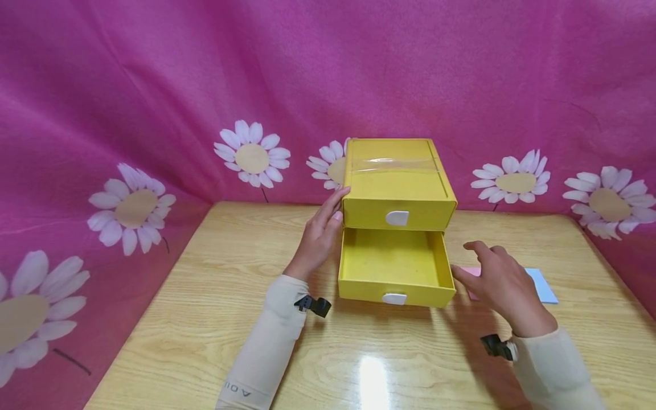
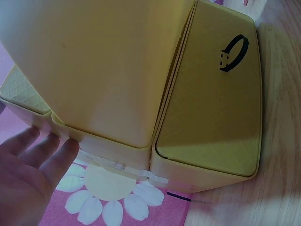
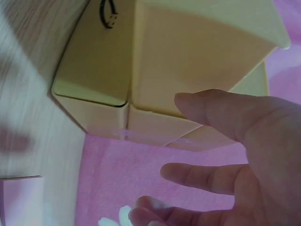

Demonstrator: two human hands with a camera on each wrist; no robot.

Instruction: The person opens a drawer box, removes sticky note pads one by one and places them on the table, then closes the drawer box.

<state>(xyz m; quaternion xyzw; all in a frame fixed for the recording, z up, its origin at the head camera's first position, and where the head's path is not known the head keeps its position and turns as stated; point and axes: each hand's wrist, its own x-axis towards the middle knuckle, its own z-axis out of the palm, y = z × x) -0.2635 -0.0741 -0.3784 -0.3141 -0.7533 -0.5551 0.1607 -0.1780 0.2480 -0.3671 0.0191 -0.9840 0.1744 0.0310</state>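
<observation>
**Operator:** What does the head view give?

**Partner:** The yellow box (image 1: 397,173) stands on the counter (image 1: 220,319), its open drawer (image 1: 361,291) jutting toward you at 6 o'clock. At the box's 9 o'clock, your left hand (image 1: 319,236) lies against its side, fingers fairly straight, gripping nothing. At 4 o'clock, your right hand (image 1: 504,285) is loosely bent, fingers parted, holding nothing; its thumb is at the drawer's front corner, contact uncertain. Pink paper (image 1: 474,271) and blue paper (image 1: 543,286) lie beyond it. You seem to be working the drawer while steadying the box.

**Operator:** And the left wrist view?

**Partner:** Your fingertips, at 8 o'clock, rest along the box's edge. A black loop (image 2: 246,47) sits at 2 o'clock, on the tier nearest the counter. Brace with flat fingers there; a box this light-looking could skid or twist.

**Operator:** The right wrist view?

**Partner:** Your thumb, near the middle, overlaps the drawer's side; the other fingers are apart from it. Work from the white tab (image 1: 394,298) rather than one corner, since lopsided force may jam the drawer. Mind the paper at 8 o'clock.
</observation>
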